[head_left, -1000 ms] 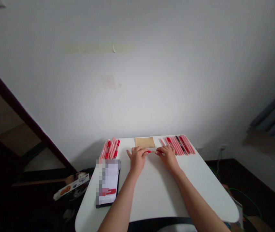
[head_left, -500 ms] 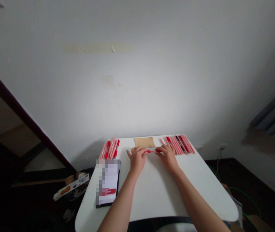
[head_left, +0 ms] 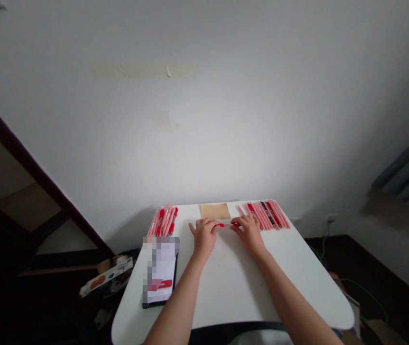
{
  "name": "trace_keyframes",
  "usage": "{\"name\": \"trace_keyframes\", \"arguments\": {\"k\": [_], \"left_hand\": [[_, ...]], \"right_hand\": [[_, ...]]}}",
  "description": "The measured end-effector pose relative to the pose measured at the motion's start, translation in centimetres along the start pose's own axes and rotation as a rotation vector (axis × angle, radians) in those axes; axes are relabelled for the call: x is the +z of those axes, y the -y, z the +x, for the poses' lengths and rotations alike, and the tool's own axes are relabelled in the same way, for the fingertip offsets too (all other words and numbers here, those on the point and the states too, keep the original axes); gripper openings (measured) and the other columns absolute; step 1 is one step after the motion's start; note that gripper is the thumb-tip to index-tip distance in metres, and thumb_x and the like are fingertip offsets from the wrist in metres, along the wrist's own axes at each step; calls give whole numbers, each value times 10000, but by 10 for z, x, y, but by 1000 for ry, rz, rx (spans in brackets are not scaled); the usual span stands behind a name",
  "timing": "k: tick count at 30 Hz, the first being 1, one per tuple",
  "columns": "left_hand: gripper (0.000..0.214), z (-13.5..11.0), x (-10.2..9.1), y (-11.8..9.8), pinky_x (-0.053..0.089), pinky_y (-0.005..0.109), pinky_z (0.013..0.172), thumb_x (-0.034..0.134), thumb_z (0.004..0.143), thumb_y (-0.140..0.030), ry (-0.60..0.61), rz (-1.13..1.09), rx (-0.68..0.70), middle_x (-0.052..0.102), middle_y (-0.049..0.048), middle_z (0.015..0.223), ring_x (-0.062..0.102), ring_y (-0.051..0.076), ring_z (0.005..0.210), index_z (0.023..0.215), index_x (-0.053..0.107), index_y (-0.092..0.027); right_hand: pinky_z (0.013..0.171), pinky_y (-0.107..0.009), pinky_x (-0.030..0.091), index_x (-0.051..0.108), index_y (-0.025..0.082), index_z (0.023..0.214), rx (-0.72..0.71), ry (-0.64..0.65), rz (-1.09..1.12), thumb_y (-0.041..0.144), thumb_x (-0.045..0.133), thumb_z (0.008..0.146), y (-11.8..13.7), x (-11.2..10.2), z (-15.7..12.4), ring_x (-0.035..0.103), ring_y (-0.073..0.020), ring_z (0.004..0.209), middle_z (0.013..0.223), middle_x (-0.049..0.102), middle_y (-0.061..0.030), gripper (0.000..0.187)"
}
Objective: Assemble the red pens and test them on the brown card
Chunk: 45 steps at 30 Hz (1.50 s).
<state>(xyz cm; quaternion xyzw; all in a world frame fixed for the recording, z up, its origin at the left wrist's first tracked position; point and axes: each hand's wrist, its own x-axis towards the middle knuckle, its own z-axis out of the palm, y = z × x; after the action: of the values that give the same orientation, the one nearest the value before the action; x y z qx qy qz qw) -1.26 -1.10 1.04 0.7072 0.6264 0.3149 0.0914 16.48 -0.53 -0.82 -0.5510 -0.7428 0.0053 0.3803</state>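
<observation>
Between my two hands a red and clear pen [head_left: 226, 224] lies sideways, low over the white table [head_left: 231, 282]. My left hand [head_left: 204, 235] is closed on its left end, thumb out to the side. Fingers of my right hand [head_left: 250, 233] pinch the other end, and they cover part of it. Just beyond the pen is a tan piece of paper [head_left: 215, 211]. Close to my right hand lies a row of pink, red and black pens [head_left: 267, 215]. A smaller bunch of pink and red pens [head_left: 163, 220] rests at the far left.
A phone or tablet [head_left: 161, 270], partly pixelated, lies on the table's left side by my left forearm. The wall [head_left: 204, 158] stands right behind the table. Boxes and clutter [head_left: 107, 278] sit on the floor at left; a green cable [head_left: 364, 290] runs at right.
</observation>
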Motion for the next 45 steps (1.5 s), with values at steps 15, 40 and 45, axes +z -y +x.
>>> {"name": "trace_keyframes", "arguments": {"k": [15,40,45], "left_hand": [[174,2,1,4,179,590,1086,615,825,-287,-44,-12,8,689,11,939,502,219,1036,919,736,-370],[176,1,1,2,144,634,1093,631,815,-307,-69,-23,-3,680,1,997,491,223,1073,946,717,-386],[166,0,2,0,145,631,1095,631,813,-334,-66,-42,14,692,3,998,500,225,1081,952,712,-376]], "right_hand": [[1002,-468,263,681,282,891,8,30,4,414,503,916,3,-1,0,536,-220,905,822,670,-21,223],[774,-372,467,672,228,897,174,-145,571,509,725,713,-7,8,1,565,-200,801,873,616,-53,340],[755,-336,457,641,212,808,356,-181,908,440,815,602,-4,8,4,578,-175,763,806,629,-15,353]]}}
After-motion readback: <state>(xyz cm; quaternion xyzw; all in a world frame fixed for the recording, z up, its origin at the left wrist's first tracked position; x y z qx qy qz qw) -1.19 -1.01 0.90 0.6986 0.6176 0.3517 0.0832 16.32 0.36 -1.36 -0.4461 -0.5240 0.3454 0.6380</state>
